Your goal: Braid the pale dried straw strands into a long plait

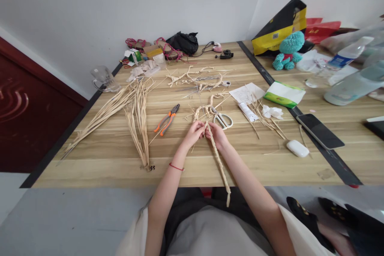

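Both hands meet at the upper end of a long stem wrapped in pale raffia (218, 158). Its lower end hangs past the table's front edge, towards my lap. The fingers of my left hand (196, 131) are pinched on the stem from the left. My right hand (220, 137) curls around it from the right. Just beyond my hands lies a bent raffia-wrapped branch (207, 108), close to white-handled scissors (223, 121). Pliers with orange handles (168, 120) rest to the left. Farther back are more wrapped branches (189, 74).
Long raffia bundles (139, 120) spread across the left side, near a glass mug (105, 79). On the right are loose strips (267, 118), a white tube (248, 112), a phone (320, 131), a white case (297, 148), a tissue pack (284, 94), bottles (357, 84) and a turquoise crocheted toy (288, 52).
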`<state>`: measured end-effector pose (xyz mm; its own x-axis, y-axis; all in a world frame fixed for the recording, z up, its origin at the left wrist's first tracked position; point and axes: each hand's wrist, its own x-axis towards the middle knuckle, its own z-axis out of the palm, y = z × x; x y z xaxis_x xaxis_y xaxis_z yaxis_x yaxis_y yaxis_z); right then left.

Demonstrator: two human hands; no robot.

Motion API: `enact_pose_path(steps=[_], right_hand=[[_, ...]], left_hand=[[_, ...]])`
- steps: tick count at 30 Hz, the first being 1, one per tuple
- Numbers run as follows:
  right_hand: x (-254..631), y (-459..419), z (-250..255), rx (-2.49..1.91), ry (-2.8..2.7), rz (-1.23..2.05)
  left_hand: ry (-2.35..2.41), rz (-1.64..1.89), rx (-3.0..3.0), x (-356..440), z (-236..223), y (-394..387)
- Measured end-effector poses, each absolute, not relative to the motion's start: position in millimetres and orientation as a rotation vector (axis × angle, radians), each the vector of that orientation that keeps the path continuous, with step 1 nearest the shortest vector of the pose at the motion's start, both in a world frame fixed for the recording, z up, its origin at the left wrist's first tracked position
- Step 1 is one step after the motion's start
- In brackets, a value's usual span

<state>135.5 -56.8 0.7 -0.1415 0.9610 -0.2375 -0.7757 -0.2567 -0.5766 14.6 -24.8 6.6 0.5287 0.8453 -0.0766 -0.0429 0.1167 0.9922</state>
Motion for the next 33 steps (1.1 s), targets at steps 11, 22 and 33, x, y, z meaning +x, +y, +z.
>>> enact_pose_path(steps=[11, 22, 33], right_hand=[[135, -56, -2, -0.706, -0.354, 1.722], [134, -56, 4, -0.731, -0.333, 1.699], [133, -57, 6, -0.739, -0.34, 1.692]], left_hand=[[0.797, 0.755, 1.317, 15, 8, -27], [0.799, 0.772, 1.311, 17, 18, -32], [0.812, 0.767, 1.313, 17, 21, -34]])
